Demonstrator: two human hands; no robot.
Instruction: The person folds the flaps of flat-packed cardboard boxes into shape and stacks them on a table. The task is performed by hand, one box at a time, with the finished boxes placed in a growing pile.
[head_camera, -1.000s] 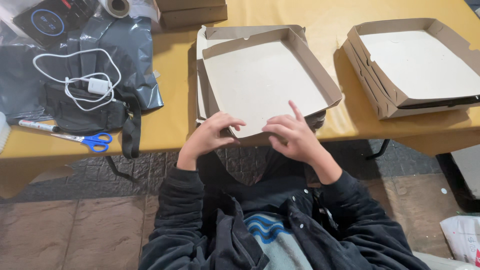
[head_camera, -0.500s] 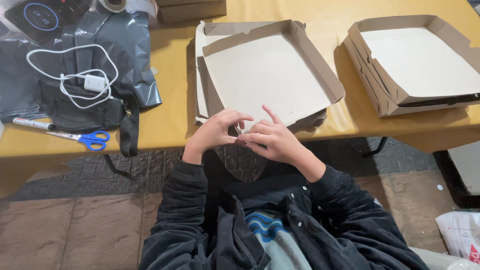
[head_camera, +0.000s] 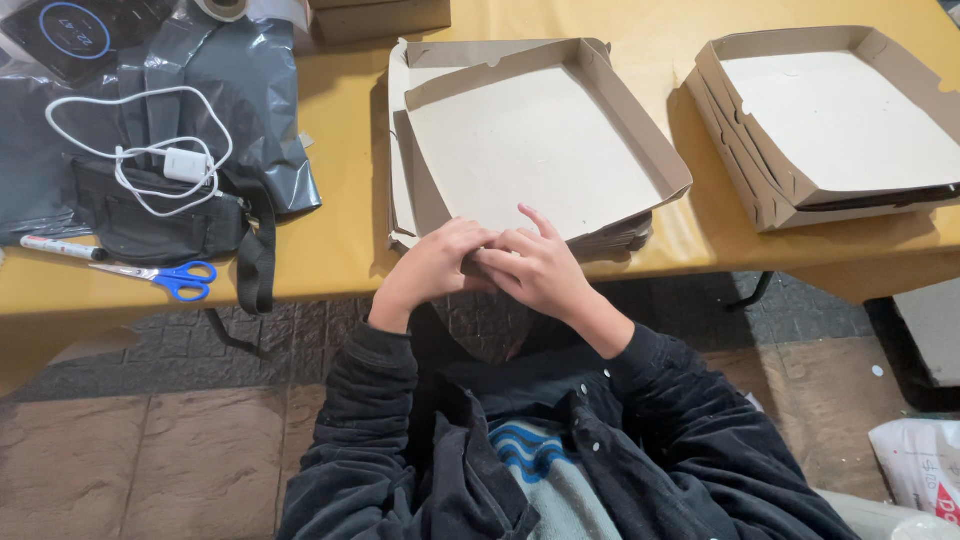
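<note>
Both hands have drawn closer together since the earlier frame, the right index finger now less raised. At the near edge of the yellow table, the left hand and right hand meet, fingers curled narrow and pinching the near wall of the shallow, open brown cardboard box, which tops a stack of like boxes. It looks light and stiff in the panel yet easily creased at the folds, best held by its walls or corners. Blue-handled scissors lie well apart near the left edge
</note>
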